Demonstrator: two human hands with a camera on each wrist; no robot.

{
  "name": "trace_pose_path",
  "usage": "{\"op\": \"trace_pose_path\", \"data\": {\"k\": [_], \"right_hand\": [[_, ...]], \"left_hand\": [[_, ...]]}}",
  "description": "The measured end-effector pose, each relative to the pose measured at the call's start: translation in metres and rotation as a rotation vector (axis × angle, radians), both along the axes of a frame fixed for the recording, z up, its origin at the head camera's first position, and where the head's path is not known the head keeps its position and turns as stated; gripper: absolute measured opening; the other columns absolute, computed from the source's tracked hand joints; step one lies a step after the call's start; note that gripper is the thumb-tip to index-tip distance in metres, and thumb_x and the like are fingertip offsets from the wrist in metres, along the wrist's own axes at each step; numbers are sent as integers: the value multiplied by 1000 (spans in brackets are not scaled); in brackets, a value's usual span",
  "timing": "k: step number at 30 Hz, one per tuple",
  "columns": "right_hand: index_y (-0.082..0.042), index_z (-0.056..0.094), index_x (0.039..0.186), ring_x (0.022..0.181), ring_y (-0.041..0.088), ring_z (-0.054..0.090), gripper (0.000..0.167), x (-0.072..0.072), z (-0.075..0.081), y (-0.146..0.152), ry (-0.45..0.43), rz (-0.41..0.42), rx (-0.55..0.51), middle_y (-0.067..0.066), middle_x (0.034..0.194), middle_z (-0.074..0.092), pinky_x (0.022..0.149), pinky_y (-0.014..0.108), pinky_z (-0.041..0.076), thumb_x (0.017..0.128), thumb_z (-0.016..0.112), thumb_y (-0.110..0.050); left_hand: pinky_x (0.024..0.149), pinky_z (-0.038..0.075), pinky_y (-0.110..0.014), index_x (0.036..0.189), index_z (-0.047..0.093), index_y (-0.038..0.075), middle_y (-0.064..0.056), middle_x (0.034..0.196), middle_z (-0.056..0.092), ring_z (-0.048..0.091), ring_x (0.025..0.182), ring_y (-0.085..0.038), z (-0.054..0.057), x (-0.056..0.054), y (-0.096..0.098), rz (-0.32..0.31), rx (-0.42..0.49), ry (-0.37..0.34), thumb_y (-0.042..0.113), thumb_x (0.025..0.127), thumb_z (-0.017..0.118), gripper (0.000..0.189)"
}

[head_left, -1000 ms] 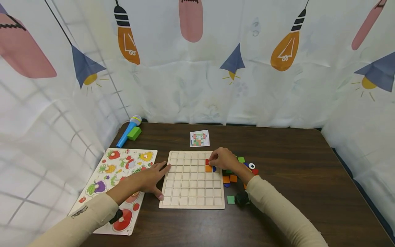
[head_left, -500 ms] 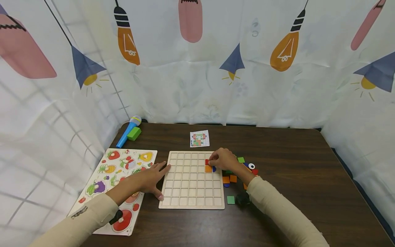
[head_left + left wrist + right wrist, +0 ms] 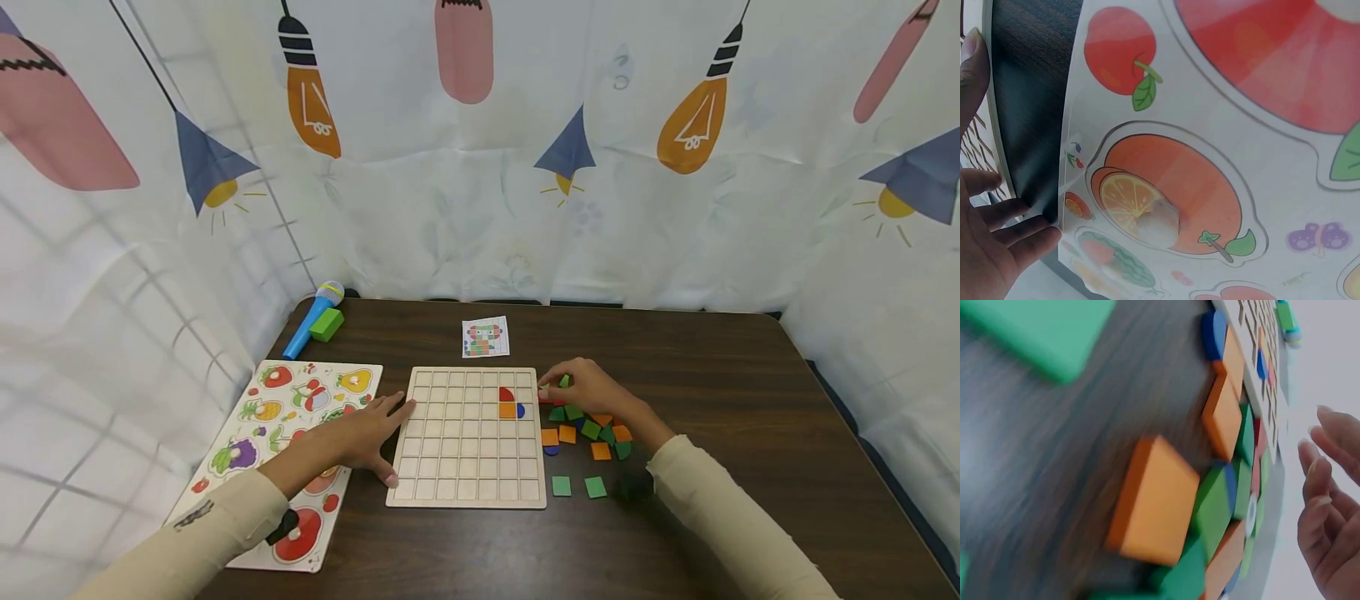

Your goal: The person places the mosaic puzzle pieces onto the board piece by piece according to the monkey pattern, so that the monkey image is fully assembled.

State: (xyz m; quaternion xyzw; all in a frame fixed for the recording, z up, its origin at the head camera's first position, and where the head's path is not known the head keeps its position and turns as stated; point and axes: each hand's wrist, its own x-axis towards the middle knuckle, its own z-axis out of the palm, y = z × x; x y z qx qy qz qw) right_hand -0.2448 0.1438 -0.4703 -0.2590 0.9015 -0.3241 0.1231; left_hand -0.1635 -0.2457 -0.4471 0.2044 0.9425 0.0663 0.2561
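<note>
My left hand [image 3: 369,435] rests at the left edge of a pale wooden grid board [image 3: 457,446], fingers spread, with fingertips and thumb at the edge. On the board's upper right squares lie a red rounded piece [image 3: 506,394], an orange square [image 3: 507,410] and a blue rounded piece [image 3: 521,411]. Beyond the board's right edge, my right hand [image 3: 587,387] is over the far end of a pile of coloured pieces, partly hiding it. In the right wrist view its fingers [image 3: 1319,478] are loosely bent, with nothing showing between them. Orange squares [image 3: 1159,503] and green pieces [image 3: 1213,509] lie nearby.
A small pattern card [image 3: 485,337] lies behind the board. Left of it is a fruit puzzle board [image 3: 247,417], with a blue toy microphone [image 3: 303,329] and a green block [image 3: 327,324] behind. Two light green squares [image 3: 561,486] lie near the board's lower right corner.
My right hand has left the red piece on the board and moved right over the pile, uncovering the blue piece and more loose pieces. My left hand has stayed in place.
</note>
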Motion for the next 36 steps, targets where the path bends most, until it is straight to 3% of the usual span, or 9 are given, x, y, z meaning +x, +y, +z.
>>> {"op": "trace_pose_path", "data": {"k": [9,18,26,36], "right_hand": [[-16,78,108,85,15,55,17,13,-1,27,-17,17,60,-2,102,70,72,29,48,94,72,-24],[-13,77,109,88,15,58,19,11,-4,55,17,6,88,1,103,69,78,33,52,94,72,-23],[-14,78,105,93,18,59,18,15,-3,90,-21,9,127,1,103,69,81,37,51,93,73,-26],[-18,77,101,99,21,61,18,26,-11,109,-43,-82,177,0,106,71,90,50,51,91,75,-32]], "left_hand": [[108,38,-64,159,24,6,-25,163,21,23,149,-48,2,0,0,-9,0,3,56,70,85,119],[109,39,-62,159,23,7,-25,164,20,22,150,-48,2,0,-1,-11,7,-6,56,70,85,119],[108,39,-62,160,23,7,-25,164,19,21,150,-48,1,-1,-1,-18,6,-1,56,70,85,119],[109,37,-64,160,23,7,-25,164,18,21,150,-49,0,-2,-1,-19,-6,-7,60,69,83,121]]}}
